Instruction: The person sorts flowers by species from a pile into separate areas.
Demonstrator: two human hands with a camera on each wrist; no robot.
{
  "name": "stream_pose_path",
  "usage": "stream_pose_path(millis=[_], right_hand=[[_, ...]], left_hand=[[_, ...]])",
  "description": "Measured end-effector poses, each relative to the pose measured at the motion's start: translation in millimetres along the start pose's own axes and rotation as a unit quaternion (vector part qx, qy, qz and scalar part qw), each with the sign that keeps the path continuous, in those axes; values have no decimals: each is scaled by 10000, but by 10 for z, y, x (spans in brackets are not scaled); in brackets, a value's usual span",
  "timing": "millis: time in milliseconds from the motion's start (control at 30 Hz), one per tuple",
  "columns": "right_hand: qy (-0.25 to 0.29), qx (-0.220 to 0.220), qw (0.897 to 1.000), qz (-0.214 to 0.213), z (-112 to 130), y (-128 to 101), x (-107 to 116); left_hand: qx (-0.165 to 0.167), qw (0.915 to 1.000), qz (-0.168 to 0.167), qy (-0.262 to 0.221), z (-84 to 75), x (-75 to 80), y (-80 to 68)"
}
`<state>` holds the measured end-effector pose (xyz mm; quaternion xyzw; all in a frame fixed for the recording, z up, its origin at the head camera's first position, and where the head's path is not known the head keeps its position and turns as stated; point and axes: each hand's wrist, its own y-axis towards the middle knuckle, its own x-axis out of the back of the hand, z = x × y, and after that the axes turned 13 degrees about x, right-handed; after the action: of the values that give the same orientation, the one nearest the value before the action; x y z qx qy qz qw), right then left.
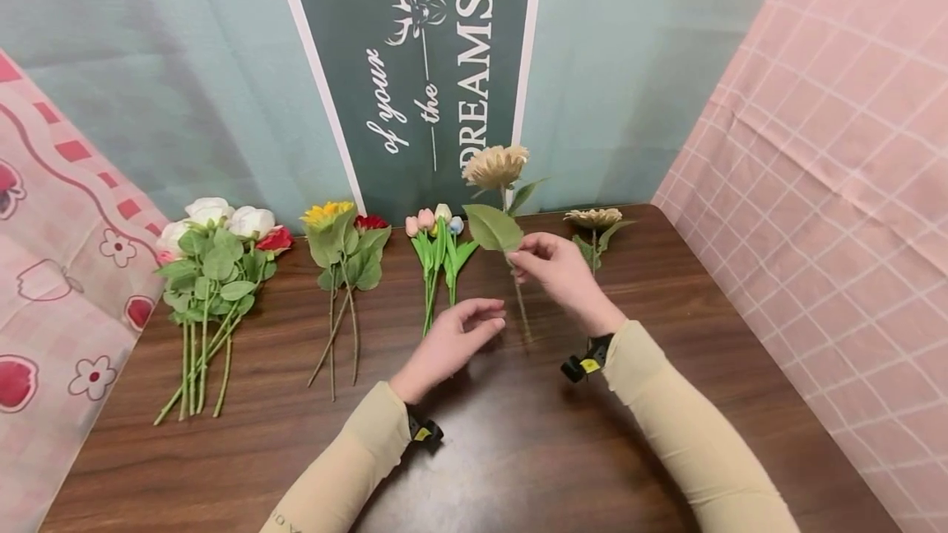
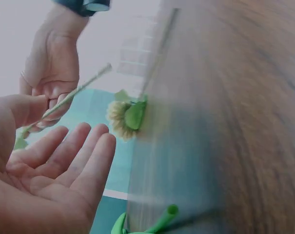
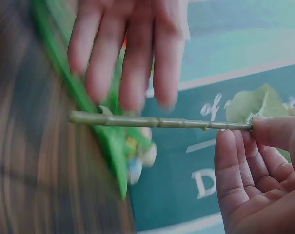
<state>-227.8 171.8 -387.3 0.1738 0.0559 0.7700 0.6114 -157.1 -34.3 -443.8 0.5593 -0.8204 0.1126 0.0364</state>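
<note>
A beige artificial flower (image 1: 496, 168) with broad green leaves stands upright in my right hand (image 1: 561, 276), its stem pinched between thumb and fingertips just below a leaf. In the right wrist view, the bare lower stem (image 3: 157, 122) juts out past the fingers. Left of that stem is my left hand (image 1: 453, 342), fingers extended and slightly bent, holding nothing. The left wrist view shows its palm (image 2: 49, 195) turned up under the stem. A second beige flower (image 1: 593, 219) lies at the table's back right, partly hidden behind my right hand.
Artificial tulips (image 1: 437, 245) lie behind my left hand. Further left are a yellow sunflower (image 1: 327, 215) with a red flower (image 1: 370, 223), then a bunch of white and red roses (image 1: 210, 210). A printed curtain (image 1: 607, 64) stands behind the wooden table (image 1: 518, 451).
</note>
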Motion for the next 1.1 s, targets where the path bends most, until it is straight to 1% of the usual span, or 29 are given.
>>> stream_pose_path(millis=[67,133,300,500,633,867,1100], right_hand=[[328,87,9994,-41,2,-11,-123],[532,155,9984,-90,1,-31,-214],[884,171,9957,-227,-39,-63,-330],[1242,113,9917,-309,-97,-50,-398],[1336,51,9907,-274,-107,-53,-438],[1270,-12,9916,-259,-131,-65,-467],[1008,-26,9947,-200,-152,-81,-515]], left_hand=[[70,9983,56,-575,15,30,11],[149,9947,138,-1006,36,41,24],[260,9901,158,-1374,46,51,41],[351,9879,-78,-1511,40,71,48],[371,9870,-237,-1545,42,79,36],[350,9860,-423,-1573,45,89,33],[291,9886,-616,-1345,40,107,32]])
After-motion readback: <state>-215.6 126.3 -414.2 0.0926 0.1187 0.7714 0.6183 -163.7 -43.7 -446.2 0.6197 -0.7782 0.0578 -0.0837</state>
